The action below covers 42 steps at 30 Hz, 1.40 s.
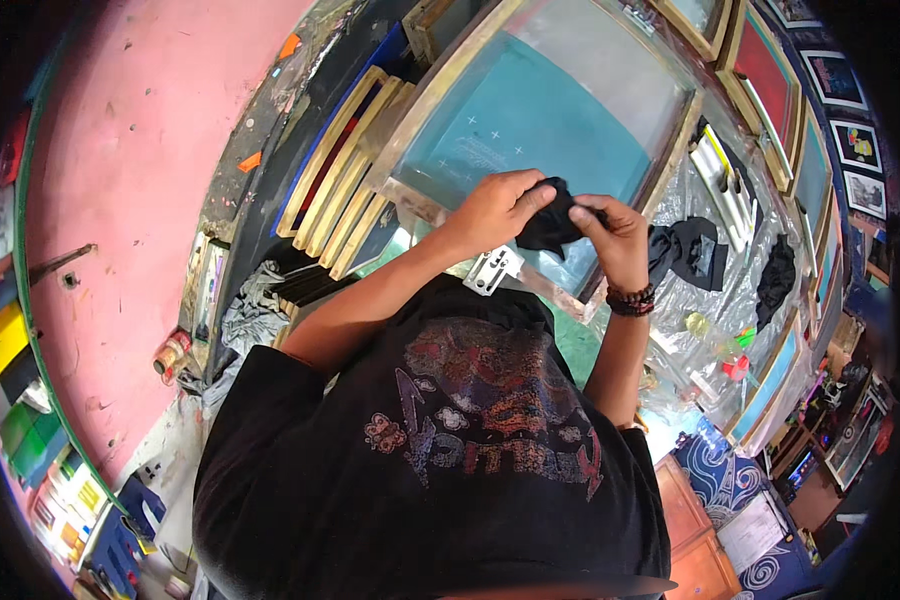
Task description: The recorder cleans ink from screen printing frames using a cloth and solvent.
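A small black cloth (pixel 548 232) is bunched up between my two hands, over the near edge of a wood-framed printing screen. My left hand (pixel 498 210) pinches its upper left part between thumb and fingers. From the other side my right hand (pixel 615 238), with dark beads at the wrist, grips the cloth's right edge. Beneath them lies the screen (pixel 560 110), with teal mesh, a pale upper part and faint white marks at its lower left. A white metal hinge-like piece (pixel 492 270) shows just below the cloth, close to my chest.
Several wooden frames (pixel 342 170) stand stacked to the left. Right of the screen, clear plastic sheeting (pixel 675 285) bears black cloth pieces (pixel 692 252) and white-edged squeegee-like tools (pixel 722 190). More framed screens (pixel 760 75) line the far right. A pink wall (pixel 140 200) rises at left.
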Motion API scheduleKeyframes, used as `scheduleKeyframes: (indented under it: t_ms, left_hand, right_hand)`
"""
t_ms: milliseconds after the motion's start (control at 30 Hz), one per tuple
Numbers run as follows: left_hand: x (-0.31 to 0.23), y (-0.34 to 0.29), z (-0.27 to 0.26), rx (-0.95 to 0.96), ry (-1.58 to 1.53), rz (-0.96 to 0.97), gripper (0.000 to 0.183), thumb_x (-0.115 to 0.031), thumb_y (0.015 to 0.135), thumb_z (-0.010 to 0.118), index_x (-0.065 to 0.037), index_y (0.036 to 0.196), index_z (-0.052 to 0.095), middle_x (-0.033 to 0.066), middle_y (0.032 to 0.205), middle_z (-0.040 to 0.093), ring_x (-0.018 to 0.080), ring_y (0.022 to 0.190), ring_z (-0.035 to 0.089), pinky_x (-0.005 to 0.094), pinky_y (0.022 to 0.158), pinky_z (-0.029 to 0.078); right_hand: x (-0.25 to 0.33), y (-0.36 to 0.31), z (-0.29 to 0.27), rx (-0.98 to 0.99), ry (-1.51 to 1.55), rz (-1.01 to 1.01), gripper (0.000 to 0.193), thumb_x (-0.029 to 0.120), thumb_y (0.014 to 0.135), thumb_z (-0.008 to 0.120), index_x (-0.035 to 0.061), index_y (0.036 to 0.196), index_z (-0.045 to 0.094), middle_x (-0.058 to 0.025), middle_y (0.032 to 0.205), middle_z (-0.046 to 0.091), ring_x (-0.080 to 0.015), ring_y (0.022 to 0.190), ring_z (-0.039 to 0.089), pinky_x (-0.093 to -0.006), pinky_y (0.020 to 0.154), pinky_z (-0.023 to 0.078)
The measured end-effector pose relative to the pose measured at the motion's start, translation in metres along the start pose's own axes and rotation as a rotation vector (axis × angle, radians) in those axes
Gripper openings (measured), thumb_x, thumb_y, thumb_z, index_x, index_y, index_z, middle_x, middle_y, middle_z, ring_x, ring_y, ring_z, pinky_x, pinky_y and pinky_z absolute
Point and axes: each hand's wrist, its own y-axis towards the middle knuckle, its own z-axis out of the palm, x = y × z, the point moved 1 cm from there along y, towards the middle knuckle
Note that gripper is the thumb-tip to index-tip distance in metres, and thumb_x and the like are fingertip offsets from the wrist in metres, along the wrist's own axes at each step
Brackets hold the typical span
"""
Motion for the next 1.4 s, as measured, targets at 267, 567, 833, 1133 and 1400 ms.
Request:
scheduleKeyframes:
  t_ms: [267,567,833,1133,1400]
  left_hand:
    - [-0.021,-0.009,-0.013,-0.162,0.272,-0.128,0.043,-0.036,0.104,0.053,0.004,0.088,0.06,0.0189,0.072,0.053,0.03,0.064,0.048,0.0389,0.064,0.045]
    - [-0.038,-0.005,-0.064,-0.171,0.399,0.222,0.029,-0.023,0.1,0.059,0.004,0.108,0.065,0.0212,0.099,0.068,0.0379,0.091,0.067,0.042,0.079,0.052]
    - [-0.039,-0.006,-0.072,-0.291,0.667,0.334,0.02,-0.015,0.084,0.059,0.001,0.087,0.071,0.0167,0.083,0.067,0.0346,0.083,0.065,0.0392,0.072,0.051]
    - [-0.009,-0.049,-0.138,-0.601,0.527,0.059,0.02,-0.021,0.094,0.064,-0.003,0.1,0.072,0.0125,0.095,0.071,0.0259,0.085,0.069,0.0335,0.074,0.053]
    - [0.042,-0.12,-0.171,-0.659,0.581,-0.277,0.028,-0.026,0.099,0.06,-0.001,0.109,0.07,0.0112,0.1,0.069,0.0189,0.092,0.065,0.0315,0.084,0.049]
  right_hand:
    - [-0.006,0.003,0.028,-0.349,0.175,-0.074,0.016,0.013,0.099,0.067,-0.0026,0.097,0.071,-0.0003,0.089,0.07,-0.0053,0.081,0.061,-0.0218,0.074,0.049]
    - [0.041,0.017,0.039,-0.3,0.198,-0.186,0.021,0.017,0.106,0.054,0.0014,0.102,0.068,0.0036,0.092,0.065,-0.0039,0.082,0.055,-0.02,0.075,0.044]
    - [0.06,0.012,0.069,-0.259,-0.017,-0.223,0.026,0.023,0.108,0.05,0.0028,0.1,0.065,0.0082,0.08,0.053,-0.0028,0.072,0.042,-0.0198,0.066,0.037]
    - [0.09,0.0,-0.011,-0.392,-0.235,-0.184,0.025,0.024,0.104,0.059,0.0033,0.094,0.069,0.0112,0.075,0.051,-0.0006,0.068,0.038,-0.0193,0.061,0.03]
    - [0.1,-0.039,0.03,-0.267,-0.938,0.045,0.025,0.025,0.098,0.065,0.0049,0.113,0.069,-0.0145,0.09,0.073,-0.0213,0.085,0.072,-0.0308,0.077,0.053]
